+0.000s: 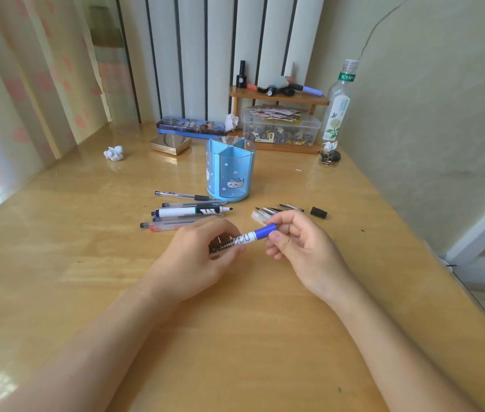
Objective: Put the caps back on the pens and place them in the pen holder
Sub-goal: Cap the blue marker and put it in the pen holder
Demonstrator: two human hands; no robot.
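Observation:
My left hand (pixel 202 257) grips the barrel of a white marker (pixel 236 240) above the desk. My right hand (pixel 300 245) pinches its blue cap (pixel 266 230), which sits on the marker's end. Behind the hands stands the light blue pen holder (pixel 231 171), divided into compartments, with nothing seen in it. Several uncapped pens (pixel 187 214) lie in a row to its left front, among them a white marker with a black tip. Several clear caps (pixel 274 211) and one black cap (pixel 318 212) lie to the right.
A wooden desk (pixel 86 263) runs to a wall on the right. At the back are a blue tin case (pixel 190 126), a gold compact (pixel 170 144), a wooden shelf (pixel 277 96) over a clear box (pixel 280 130), a bottle (pixel 338 105), and crumpled paper (pixel 114 153).

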